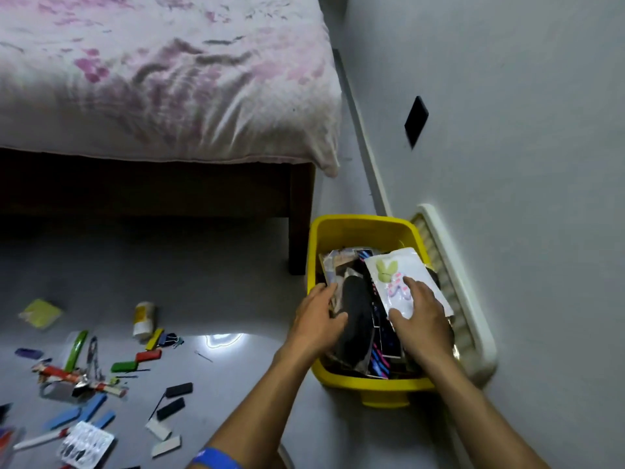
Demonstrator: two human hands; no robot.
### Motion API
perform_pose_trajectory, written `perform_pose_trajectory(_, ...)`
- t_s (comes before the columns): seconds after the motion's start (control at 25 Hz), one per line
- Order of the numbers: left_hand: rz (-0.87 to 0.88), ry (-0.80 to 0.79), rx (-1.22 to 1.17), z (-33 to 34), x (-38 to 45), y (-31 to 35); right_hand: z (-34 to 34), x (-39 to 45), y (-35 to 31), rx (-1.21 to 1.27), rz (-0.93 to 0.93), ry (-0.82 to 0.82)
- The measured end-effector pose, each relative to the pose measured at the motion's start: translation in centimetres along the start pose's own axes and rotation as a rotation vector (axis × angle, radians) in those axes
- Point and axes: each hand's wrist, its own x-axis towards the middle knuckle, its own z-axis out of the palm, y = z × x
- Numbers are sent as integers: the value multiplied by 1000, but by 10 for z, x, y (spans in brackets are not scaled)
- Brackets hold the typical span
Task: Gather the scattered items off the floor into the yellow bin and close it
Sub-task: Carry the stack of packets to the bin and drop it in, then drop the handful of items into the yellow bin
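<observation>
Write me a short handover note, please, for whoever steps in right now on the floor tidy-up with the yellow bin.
Left hand: inside the open yellow plastic bin, fingers curled on the stacked papers and a dark flat item there.
Right hand: holding a white plastic packet with a green and pink print on top of the bin's contents.
Done: the bin by the wall is already quite full.
Left: many items lie on the grey floor to the left, among them a small white bottle, coloured flat blocks, black blocks and a yellow-green pad. A cream ridged lid-like panel leans against the wall; the bin is not yet closed.
</observation>
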Motion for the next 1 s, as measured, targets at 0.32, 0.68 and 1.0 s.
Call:
perform_pose_trajectory(0.32, 258, -195, 647, 13, -18, -22, 16, 4, 32, -325, -59, -236)
perform_pose_trajectory(0.68, 272, -30, 349, 13, -27, -33, 30, 15, 30, -589, 29, -424)
perform_pose_trajectory(1.0, 5, 204, 86, -60, -73, -66, 73, -32, -109, -226, -432, -227)
